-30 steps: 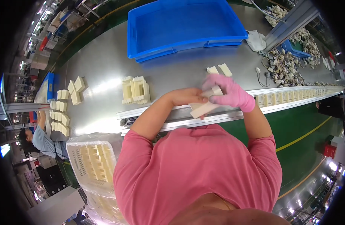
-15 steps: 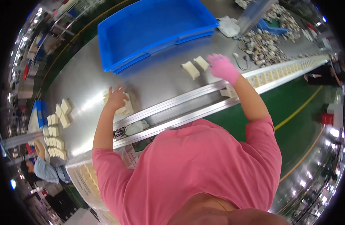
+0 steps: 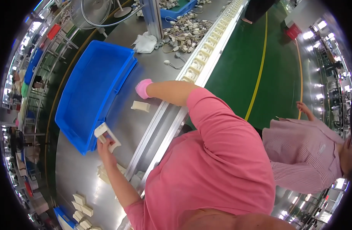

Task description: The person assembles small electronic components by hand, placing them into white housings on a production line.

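Note:
My bare left hand (image 3: pixel 106 148) grips a hollow cream plastic casing (image 3: pixel 114 137) with a thick block-like end, held up beside the near corner of the blue bin (image 3: pixel 109 101). In a pink glove, my right hand (image 3: pixel 143 89) is over the metal table, between the bin and the rail. Its fingers are turned away and mostly hidden, so I cannot make out whether it holds anything. Just nearer than the glove, a single cream plastic piece (image 3: pixel 140 106) lies on the table. More cream pieces (image 3: pixel 103 174) lie partly behind my left forearm.
A metal-edged conveyor track (image 3: pixel 204 53) carries a row of cream parts. Beyond the bin are a white plastic bag (image 3: pixel 145 43), a post (image 3: pixel 152 19) and a heap of wired connectors (image 3: pixel 187 32). Cream blocks (image 3: pixel 82 207) stand at lower left. A person in a striped shirt (image 3: pixel 302 153) is at right.
My view has swung to the right. The left hand has risen from the table with a cream casing. One of the two cream pieces near my right hand no longer shows. The striped-shirt person has come into view.

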A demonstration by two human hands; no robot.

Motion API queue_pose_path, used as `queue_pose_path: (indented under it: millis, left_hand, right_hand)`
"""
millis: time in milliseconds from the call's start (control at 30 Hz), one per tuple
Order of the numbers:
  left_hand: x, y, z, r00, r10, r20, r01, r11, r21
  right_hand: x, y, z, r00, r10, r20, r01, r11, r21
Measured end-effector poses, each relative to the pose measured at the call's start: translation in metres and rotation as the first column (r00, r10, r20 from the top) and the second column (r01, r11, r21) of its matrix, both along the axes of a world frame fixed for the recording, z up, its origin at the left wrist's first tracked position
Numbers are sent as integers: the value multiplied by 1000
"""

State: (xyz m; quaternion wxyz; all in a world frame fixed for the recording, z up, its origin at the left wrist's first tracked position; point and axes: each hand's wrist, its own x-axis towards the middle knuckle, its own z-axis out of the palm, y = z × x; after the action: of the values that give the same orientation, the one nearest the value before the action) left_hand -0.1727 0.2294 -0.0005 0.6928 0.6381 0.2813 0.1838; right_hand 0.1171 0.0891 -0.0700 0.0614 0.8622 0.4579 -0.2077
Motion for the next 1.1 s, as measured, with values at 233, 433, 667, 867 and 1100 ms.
queue_pose_path:
  millis: [233,433,667,867,1100]
  left_hand:
    - [52,-49,-26,997,24,74,-10,982,-191]
    - [65,-96,-9,993,71,92,-45,963,-265]
    - [63,-96,-17,963,94,251,-33,971,-239]
    - [60,-94,-16,959,57,278,26,959,-284]
    - [55,-83,-33,984,-49,173,116,909,-401]
  right_hand:
    - [-54,-37,123,748,167,-642,239,835,495]
    - [-106,-49,98,830,237,-505,261,635,727]
    - [-138,-50,86,950,141,-277,167,520,838]
    - [-134,-53,103,943,168,-288,122,631,766]
    - [-128,-64,115,756,367,-542,198,661,724]
